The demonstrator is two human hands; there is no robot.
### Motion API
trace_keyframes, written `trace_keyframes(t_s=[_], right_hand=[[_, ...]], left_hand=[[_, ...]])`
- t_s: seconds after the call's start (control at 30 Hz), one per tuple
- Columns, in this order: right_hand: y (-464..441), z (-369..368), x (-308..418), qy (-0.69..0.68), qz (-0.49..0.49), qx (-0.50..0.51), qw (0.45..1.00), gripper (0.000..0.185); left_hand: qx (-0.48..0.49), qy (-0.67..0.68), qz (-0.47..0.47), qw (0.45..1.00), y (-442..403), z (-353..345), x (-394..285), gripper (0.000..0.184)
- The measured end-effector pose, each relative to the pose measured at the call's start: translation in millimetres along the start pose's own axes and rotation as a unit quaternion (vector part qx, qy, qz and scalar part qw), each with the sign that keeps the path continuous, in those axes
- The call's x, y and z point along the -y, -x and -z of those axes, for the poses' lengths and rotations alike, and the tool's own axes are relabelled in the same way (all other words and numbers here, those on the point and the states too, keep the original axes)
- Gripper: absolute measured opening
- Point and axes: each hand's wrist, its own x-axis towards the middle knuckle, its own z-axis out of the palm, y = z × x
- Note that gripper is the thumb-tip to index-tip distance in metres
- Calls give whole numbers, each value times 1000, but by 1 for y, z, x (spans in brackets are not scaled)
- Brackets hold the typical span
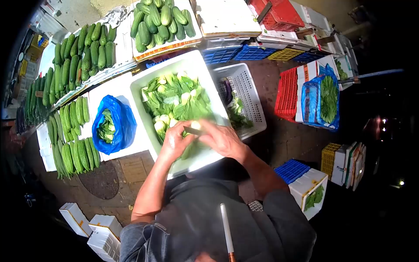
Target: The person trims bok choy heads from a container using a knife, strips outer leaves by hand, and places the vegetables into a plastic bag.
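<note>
Over a white foam box [140, 83] full of leafy bok choy [172, 94], my two hands are close together. My left hand [176, 142] is closed around a head of bok choy, whose pale stem end [196, 125] shows between the hands and whose leaves hang below. My right hand [224, 140], slightly blurred, appears closed on a small knife; its grey blade [192, 130] points left across to my left fingers. The handle is hidden in the grip.
A white basket [255, 100] holding an eggplant [228, 91] and greens adjoins the box. Leafy vegetables fill a blue bag [126, 126] at left. Cucumbers [163, 19] and ridged gourds [78, 155] lie on stands. A red crate [286, 94] is at right. A cigarette [226, 227] juts in below.
</note>
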Motion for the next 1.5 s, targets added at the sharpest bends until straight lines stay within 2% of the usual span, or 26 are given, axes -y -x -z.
trace_keyframes(t_s=[0.07, 0.27, 0.37, 0.47, 0.57, 0.87, 1.07, 1.1, 1.23, 1.33, 1.37, 1.5], right_hand=[[3, 7, 7, 11, -11, 30, 999, 57], [10, 12, 8, 8, 5, 31, 999, 54], [12, 11, 6, 22, 34, 4, 999, 52], [14, 8, 3, 26, 24, 3, 999, 50], [16, 7, 0, 8, 25, -4, 1000, 48], [19, 4, -14, -8, 25, -27, 999, 43], [22, -3, -22, -61, 14, -49, 997, 42], [21, -5, -22, -72, 15, -54, 996, 41], [32, -9, -33, -123, -22, -59, 990, 40], [34, -11, -32, -212, -36, -57, 975, 40], [38, -12, -37, -184, -47, -55, 980, 41], [50, 1, -36, -223, -109, -43, 968, 41]], left_hand=[[2, 0, -14, 1000, 4, 0, -6, 33], [9, -22, -8, 1000, 10, -2, -17, 38], [0, -36, -28, 999, 11, -3, -13, 37], [-3, -33, -31, 999, 12, -6, -11, 35], [-1, -4, -12, 1000, 13, -8, -13, 33], [25, -38, 3, 999, 10, -9, -18, 28], [34, -61, -4, 998, 6, -11, -17, 27], [25, -58, -30, 998, 5, -12, -20, 26], [51, -44, -10, 998, 0, -19, -9, 27], [40, -65, -48, 996, -1, -23, -14, 28], [57, -78, -51, 994, -3, -24, -11, 30], [90, -25, -31, 995, -12, -43, -1, 34]])
